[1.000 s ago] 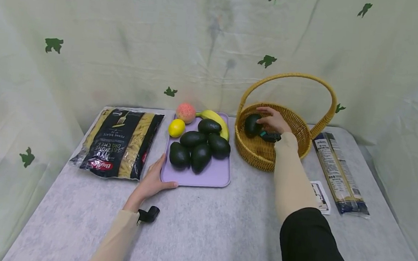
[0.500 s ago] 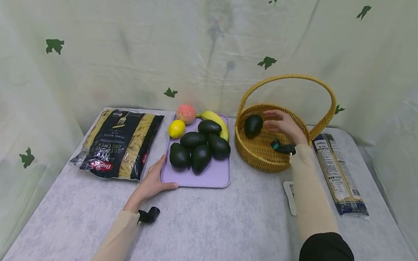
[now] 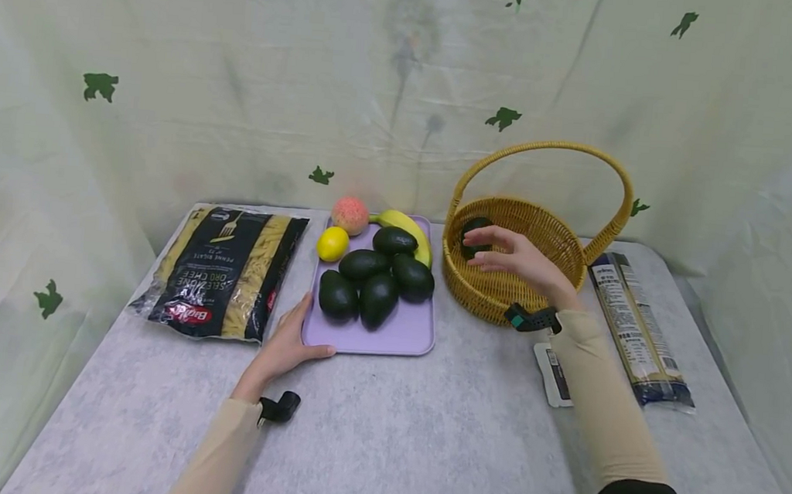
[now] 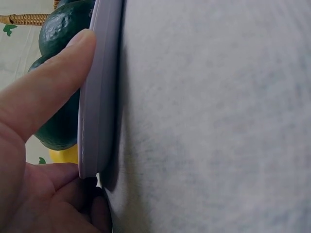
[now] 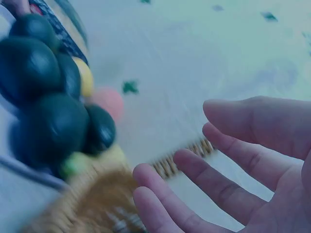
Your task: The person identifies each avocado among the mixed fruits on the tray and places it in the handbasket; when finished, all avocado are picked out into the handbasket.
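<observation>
My left hand (image 3: pixel 288 342) holds the near left corner of a lilac tray (image 3: pixel 412 341), thumb along the front edge and fingers at the left side. In the left wrist view the thumb (image 4: pixel 53 77) lies against the tray's rim (image 4: pixel 95 111). Several dark green avocados (image 3: pixel 378 300), a banana (image 3: pixel 408 223), a lemon (image 3: pixel 333 243) and a peach (image 3: pixel 350 216) are on or at the edge of the tray. Over the wicker basket (image 3: pixel 482 304), my right hand (image 3: pixel 524 261) is held with spread fingers and nothing between them. Behind its fingertips, one avocado (image 3: pixel 476 227) lies in the basket, partly hidden.
A bag of penne pasta (image 3: pixel 226 272) lies left of the tray. Right of the basket is a long narrow packet (image 3: pixel 641 332). A small white card-like item (image 3: pixel 553 376) sits partly under the right forearm. The basket's tall handle (image 3: pixel 551 145) arches up behind the right hand.
My right hand has let go of the avocado in the basket, drawn back to the right, then risen over the basket's front toward the left. The left hand stays at the tray.
</observation>
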The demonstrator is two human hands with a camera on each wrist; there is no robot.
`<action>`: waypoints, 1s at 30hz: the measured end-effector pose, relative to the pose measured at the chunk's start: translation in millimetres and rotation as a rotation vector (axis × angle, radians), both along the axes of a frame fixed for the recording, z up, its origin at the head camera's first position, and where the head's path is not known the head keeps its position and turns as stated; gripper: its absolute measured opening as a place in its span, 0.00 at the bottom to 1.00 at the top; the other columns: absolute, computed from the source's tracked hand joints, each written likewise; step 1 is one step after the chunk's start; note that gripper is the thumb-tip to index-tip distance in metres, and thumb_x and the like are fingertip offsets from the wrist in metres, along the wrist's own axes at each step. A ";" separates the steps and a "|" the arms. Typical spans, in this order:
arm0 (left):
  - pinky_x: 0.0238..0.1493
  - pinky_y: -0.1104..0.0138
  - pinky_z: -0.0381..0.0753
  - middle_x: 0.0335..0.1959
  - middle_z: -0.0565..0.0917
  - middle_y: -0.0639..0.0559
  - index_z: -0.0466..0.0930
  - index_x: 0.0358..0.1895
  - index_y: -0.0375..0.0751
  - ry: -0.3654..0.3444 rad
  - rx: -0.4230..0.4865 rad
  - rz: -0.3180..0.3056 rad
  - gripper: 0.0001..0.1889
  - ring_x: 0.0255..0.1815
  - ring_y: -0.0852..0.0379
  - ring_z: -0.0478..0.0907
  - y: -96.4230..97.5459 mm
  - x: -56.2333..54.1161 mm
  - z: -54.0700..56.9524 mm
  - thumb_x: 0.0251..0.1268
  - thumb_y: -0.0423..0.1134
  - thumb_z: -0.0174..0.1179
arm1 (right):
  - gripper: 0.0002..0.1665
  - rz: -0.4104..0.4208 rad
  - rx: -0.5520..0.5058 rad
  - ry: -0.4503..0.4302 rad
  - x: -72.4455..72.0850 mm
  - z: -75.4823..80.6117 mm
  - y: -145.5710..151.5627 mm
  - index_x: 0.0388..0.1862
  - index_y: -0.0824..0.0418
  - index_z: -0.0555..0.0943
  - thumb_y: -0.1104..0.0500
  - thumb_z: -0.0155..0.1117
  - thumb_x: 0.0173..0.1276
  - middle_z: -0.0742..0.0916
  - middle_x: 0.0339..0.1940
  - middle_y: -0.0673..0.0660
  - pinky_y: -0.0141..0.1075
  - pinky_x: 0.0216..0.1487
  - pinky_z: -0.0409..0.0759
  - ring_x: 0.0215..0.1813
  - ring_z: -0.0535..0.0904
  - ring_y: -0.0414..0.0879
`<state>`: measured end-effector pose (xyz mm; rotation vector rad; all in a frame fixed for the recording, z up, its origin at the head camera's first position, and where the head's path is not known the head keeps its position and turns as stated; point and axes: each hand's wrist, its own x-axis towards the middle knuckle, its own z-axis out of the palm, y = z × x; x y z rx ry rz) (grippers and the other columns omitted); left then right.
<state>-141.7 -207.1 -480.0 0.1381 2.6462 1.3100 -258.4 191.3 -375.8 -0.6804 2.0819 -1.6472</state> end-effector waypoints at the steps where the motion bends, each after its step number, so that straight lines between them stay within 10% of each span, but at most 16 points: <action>1: 0.70 0.45 0.41 0.76 0.42 0.33 0.36 0.75 0.31 0.000 0.001 0.000 0.58 0.74 0.36 0.38 0.2 0.1 0.4 0.53 0.45 0.71 | 0.28 0.024 0.005 0.005 2.5 0.3 -4.5 0.67 0.67 0.67 0.58 0.58 0.72 0.71 0.64 0.66 0.51 0.59 0.72 0.57 0.75 0.61; 21: 0.70 0.44 0.41 0.75 0.43 0.32 0.36 0.75 0.31 0.004 0.014 0.001 0.58 0.74 0.35 0.38 -0.3 1.6 1.1 0.53 0.44 0.72 | 0.38 0.242 0.144 0.002 32.1 -34.7 -98.1 0.74 0.53 0.59 0.57 0.61 0.69 0.60 0.73 0.57 0.51 0.50 0.77 0.50 0.78 0.65; 30: 0.70 0.43 0.42 0.75 0.43 0.32 0.36 0.75 0.30 -0.001 0.019 0.002 0.57 0.74 0.35 0.38 0.3 1.7 1.8 0.54 0.44 0.71 | 0.36 0.134 0.343 0.275 34.1 -46.0 -131.2 0.71 0.54 0.65 0.52 0.66 0.66 0.62 0.73 0.60 0.46 0.63 0.68 0.69 0.61 0.52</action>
